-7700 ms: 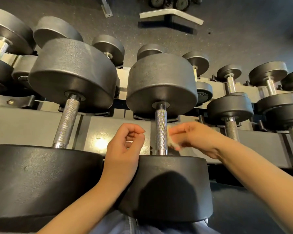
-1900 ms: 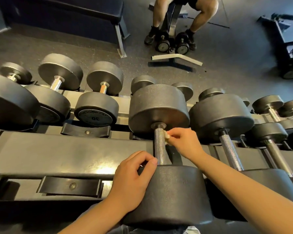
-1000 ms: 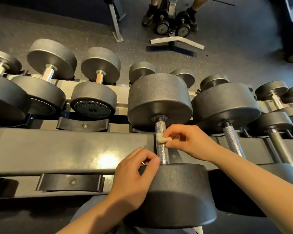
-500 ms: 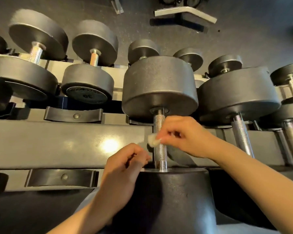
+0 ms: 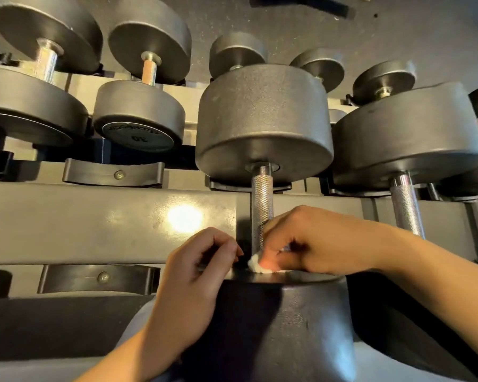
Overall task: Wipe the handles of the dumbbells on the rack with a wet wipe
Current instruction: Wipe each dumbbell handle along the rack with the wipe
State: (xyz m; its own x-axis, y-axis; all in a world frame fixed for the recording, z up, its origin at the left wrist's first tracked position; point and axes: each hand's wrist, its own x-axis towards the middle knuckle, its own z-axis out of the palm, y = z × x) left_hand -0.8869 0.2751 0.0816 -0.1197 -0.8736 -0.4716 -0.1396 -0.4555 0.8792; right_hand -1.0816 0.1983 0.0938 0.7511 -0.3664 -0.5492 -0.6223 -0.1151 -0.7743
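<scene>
Hands; "30" dumbbell

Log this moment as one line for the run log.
step: wiping knurled steel dumbbell handle | right hand: pinches small white wet wipe at handle's near end | left hand: curled, empty, beside handle

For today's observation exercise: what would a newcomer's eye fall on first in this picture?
First, the big dumbbell at centre, its knurled handle running down to two hands. The right hand pinches a white wet wipe at the handle's near end; the left hand rests curled beside it. Smaller dumbbells fill the rack behind.
</scene>
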